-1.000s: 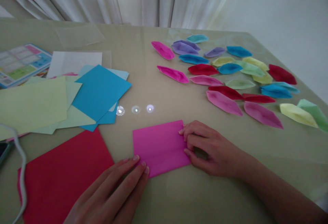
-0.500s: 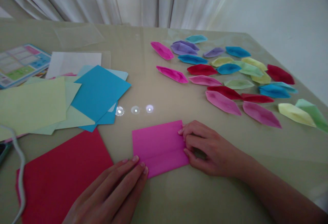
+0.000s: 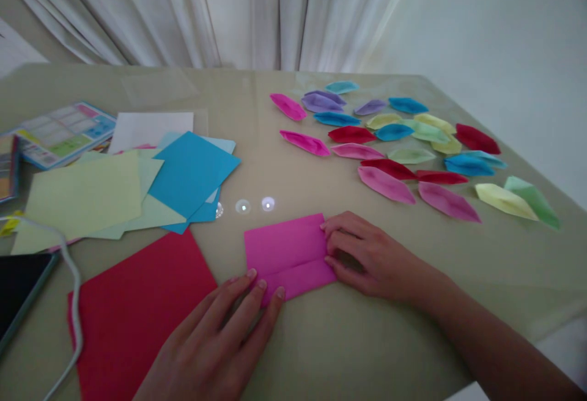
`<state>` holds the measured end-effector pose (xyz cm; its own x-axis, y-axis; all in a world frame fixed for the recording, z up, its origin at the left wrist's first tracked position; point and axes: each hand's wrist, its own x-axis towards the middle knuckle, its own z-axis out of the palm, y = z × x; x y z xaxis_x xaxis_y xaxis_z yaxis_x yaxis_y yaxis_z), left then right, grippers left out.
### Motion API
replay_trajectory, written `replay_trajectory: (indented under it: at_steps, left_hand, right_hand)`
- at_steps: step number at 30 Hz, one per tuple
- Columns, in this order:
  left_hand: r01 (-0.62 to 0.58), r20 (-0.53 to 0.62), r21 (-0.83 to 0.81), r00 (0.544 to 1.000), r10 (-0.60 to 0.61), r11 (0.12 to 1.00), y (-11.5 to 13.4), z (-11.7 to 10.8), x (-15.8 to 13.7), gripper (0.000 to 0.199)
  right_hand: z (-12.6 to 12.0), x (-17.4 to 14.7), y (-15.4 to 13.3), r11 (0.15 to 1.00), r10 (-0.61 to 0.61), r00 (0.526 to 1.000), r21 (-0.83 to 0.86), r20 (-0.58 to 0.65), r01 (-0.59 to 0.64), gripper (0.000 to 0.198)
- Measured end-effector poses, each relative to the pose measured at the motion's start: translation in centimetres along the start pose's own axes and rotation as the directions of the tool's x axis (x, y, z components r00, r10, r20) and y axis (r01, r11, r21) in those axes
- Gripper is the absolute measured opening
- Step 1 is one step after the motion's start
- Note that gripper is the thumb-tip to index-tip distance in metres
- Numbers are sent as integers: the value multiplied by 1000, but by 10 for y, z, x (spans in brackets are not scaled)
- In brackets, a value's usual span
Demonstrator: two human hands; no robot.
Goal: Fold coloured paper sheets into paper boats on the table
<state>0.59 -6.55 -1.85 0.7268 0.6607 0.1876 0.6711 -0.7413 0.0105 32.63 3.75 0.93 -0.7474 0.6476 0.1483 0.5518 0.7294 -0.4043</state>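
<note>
A sheet of folded pink paper (image 3: pixel 288 248) lies on the table in front of me, with a crease running across its lower half. My left hand (image 3: pixel 224 327) rests its outstretched, slightly spread fingertips on the paper's lower left corner. At the right edge, my right hand (image 3: pixel 367 257) has its fingers curled and pinches the paper there. Under and beside my left forearm is a large red sheet (image 3: pixel 137 315). Several folded paper boats in many colours, such as a pink one (image 3: pixel 386 184), lie to the back right.
Blue paper (image 3: pixel 192 172) and pale yellow paper (image 3: pixel 87 193) overlap at the left. Behind them are a white sheet (image 3: pixel 153 132) and a printed packet (image 3: pixel 68 132). A white cable (image 3: pixel 76 303) crosses the red sheet beside a dark-screened device (image 3: pixel 21 291). Curtains (image 3: pixel 266 16) hang beyond the table.
The view has shifted, showing more of the left side. My left fingers have spread a little along the pink paper's lower edge; my right hand keeps its pinch.
</note>
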Motion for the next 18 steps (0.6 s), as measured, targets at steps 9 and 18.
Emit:
replay_trajectory:
  at_steps: [9,18]
  left_hand:
    - [35,84,81,996,-42,996,12,0,11,68]
    - [25,210,152,976,-57,988,9,-2,14,75]
  right_hand:
    - [53,-24,-113,923,-138,990,-367,-40,114,82]
    - [45,-62,-91,925,194,979,-320,-66,-205,91]
